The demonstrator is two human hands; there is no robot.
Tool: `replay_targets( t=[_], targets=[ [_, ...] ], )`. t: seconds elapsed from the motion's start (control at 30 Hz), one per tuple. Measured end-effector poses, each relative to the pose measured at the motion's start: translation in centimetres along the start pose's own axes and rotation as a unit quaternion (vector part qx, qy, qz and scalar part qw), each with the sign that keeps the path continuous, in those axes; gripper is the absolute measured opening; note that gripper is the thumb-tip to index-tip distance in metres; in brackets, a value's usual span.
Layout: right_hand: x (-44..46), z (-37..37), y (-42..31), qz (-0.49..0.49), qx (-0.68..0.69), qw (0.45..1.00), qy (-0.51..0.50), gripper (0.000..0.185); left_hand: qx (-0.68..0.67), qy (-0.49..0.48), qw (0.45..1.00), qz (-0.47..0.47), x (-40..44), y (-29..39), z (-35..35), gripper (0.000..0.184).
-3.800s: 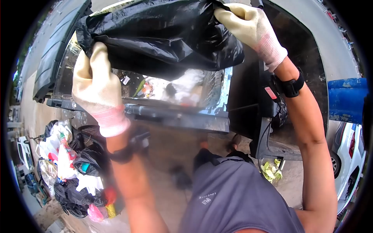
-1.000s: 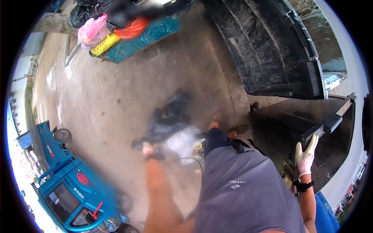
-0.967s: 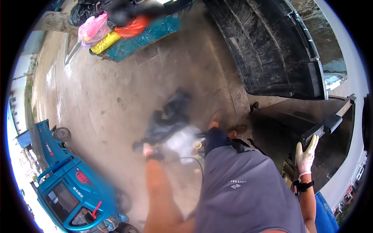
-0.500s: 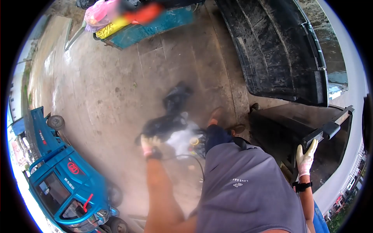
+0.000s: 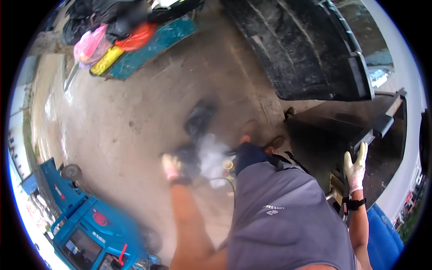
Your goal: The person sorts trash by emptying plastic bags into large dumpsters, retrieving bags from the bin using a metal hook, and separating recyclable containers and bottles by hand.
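My left hand (image 5: 171,166), in a pale glove with a pink cuff, is stretched out over the ground with its fingers apart, somewhat blurred. Just right of it is a black plastic bag (image 5: 188,157); I cannot tell whether they touch. Another dark bag (image 5: 200,118) lies farther ahead, and a whitish plastic bag (image 5: 212,157) sits close to my feet. On the right side, my gloved right hand (image 5: 355,167) has its fingers extended, at the end of a dark metal frame (image 5: 362,140).
A large black ribbed bin (image 5: 297,54) stands ahead on the right. Upper left, a teal cart side (image 5: 153,47) bears a red bag (image 5: 137,38), a yellow bag (image 5: 107,60) and a pink bag (image 5: 92,44). A blue three-wheeled truck (image 5: 96,229) is at lower left.
The view has shifted, so the truck sits lower and the bagged cart shows more fully. The black bag beside my left hand now appears narrower and more to its right.
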State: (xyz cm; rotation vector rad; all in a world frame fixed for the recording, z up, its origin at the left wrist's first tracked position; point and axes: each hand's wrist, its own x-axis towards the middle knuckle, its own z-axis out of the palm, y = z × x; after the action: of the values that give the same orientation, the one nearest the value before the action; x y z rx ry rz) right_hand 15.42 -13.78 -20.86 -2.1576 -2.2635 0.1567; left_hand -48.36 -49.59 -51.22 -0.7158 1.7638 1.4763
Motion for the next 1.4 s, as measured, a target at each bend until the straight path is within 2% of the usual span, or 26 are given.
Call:
replay_targets(
  t=[0.07,0.17,0.23,0.27,0.3,0.33,0.4,0.47,0.5,0.57,0.63,0.73,0.77,0.83,0.9,0.97,1.0,1.07,1.1,1.13,1.17,1.2,1.3,1.33,1.4],
  targets=[
    [0.0,-0.4,0.0,-0.029,0.005,0.999,0.026,0.074,0.067,-0.022,0.998,-0.009,-1.2,0.4,4.1,0.073],
    [0.3,-1.6,0.6,0.019,0.045,0.999,0.006,0.077,0.204,-0.077,0.973,0.07,-1.6,-0.9,12.6,0.061],
    [0.3,-2.7,2.0,0.008,0.103,0.995,-0.01,0.073,0.262,-0.181,0.939,0.129,-4.0,-1.8,20.5,0.052],
    [0.2,-3.6,2.8,0.009,0.126,0.992,-0.024,0.068,0.301,-0.238,0.905,0.184,-5.7,-2.5,24.3,0.048],
    [0.2,-4.7,3.8,0.022,0.158,0.986,-0.052,0.065,0.425,-0.261,0.806,0.319,-6.5,-3.2,28.4,0.04],
    [0.1,-5.8,4.6,0.03,0.194,0.977,-0.079,0.062,0.456,-0.31,0.732,0.4,-15.2,-2.3,32.9,0.039],
    [-0.2,-8.5,6.2,0.111,0.283,0.948,-0.096,0.05,0.468,-0.407,0.635,0.462,-24.2,-2.6,39.1,0.037],
    [-0.9,-10.6,9.3,0.165,0.344,0.922,-0.057,0.041,0.454,-0.501,0.552,0.488,-31.3,-3.5,44.0,0.036],
    [-1.6,-10.8,12.1,0.155,0.352,0.923,-0.005,0.035,0.447,-0.532,0.5,0.517,-35.5,-3.7,45.9,0.035],
    [-2.8,-14.2,16.1,0.165,0.345,0.923,0.027,0.032,0.413,-0.592,0.391,0.571,-42.8,-4.8,49.0,0.034],
    [-4.7,-17.4,21.8,0.2,0.24,0.95,0.014,0.034,0.358,-0.637,0.303,0.611,-49.3,-6.3,51.0,0.032],
    [-6.7,-22.8,28.8,0.255,0.145,0.956,0.027,0.035,0.306,-0.66,0.171,0.665,-55.9,-10.0,52.9,0.034],
    [-7.8,-23.1,33.1,0.236,0.107,0.964,0.057,0.034,0.303,-0.663,0.135,0.671,-57.7,-11.4,53.2,0.038],
    [-8.7,-23.4,39.7,0.262,0.04,0.962,0.069,0.034,0.303,-0.671,0.084,0.672,-60.2,-14.6,53.5,0.042],
    [-9.5,-20.4,48.1,0.307,0.035,0.95,0.035,0.037,0.326,-0.669,0.019,0.668,-62.0,-19.3,53.9,0.046],
    [-8.3,-15.3,53.0,0.352,0.049,0.934,-0.043,0.043,0.373,-0.662,0.006,0.649,-62.3,-21.9,54.0,0.048],
    [-7.9,-12.1,55.1,0.343,0.094,0.931,-0.084,0.043,0.394,-0.66,0.007,0.64,-62.1,-23.1,54.0,0.049],
    [-7.8,-3.4,58.7,0.344,0.17,0.915,-0.122,0.044,0.438,-0.617,-0.044,0.652,-62.3,-24.6,53.6,0.049],
    [-7.3,-0.2,58.2,0.376,0.214,0.888,-0.158,0.045,0.46,-0.594,-0.07,0.656,-62.3,-25.2,53.4,0.049],
    [-7.2,4.5,58.9,0.374,0.211,0.885,-0.178,0.045,0.475,-0.593,-0.078,0.645,-62.4,-25.6,53.4,0.05],
    [-6.9,9.0,58.8,0.408,0.247,0.852,-0.215,0.044,0.488,-0.583,-0.086,0.644,-62.5,-25.9,53.5,0.05],
    [-6.8,12.2,57.6,0.383,0.245,0.861,-0.229,0.044,0.503,-0.571,-0.093,0.642,-62.6,-26.0,53.5,0.05],
    [-6.3,22.9,54.7,0.353,0.288,0.819,-0.35,0.049,0.53,-0.554,-0.11,0.633,-62.8,-26.6,53.8,0.052],
    [-5.9,24.8,53.0,0.338,0.28,0.806,-0.396,0.05,0.54,-0.546,-0.117,0.63,-62.9,-26.7,53.8,0.052],
    [-5.7,28.0,49.8,0.315,0.308,0.794,-0.418,0.05,0.548,-0.537,-0.124,0.628,-62.7,-27.0,53.9,0.053]
  ],
)
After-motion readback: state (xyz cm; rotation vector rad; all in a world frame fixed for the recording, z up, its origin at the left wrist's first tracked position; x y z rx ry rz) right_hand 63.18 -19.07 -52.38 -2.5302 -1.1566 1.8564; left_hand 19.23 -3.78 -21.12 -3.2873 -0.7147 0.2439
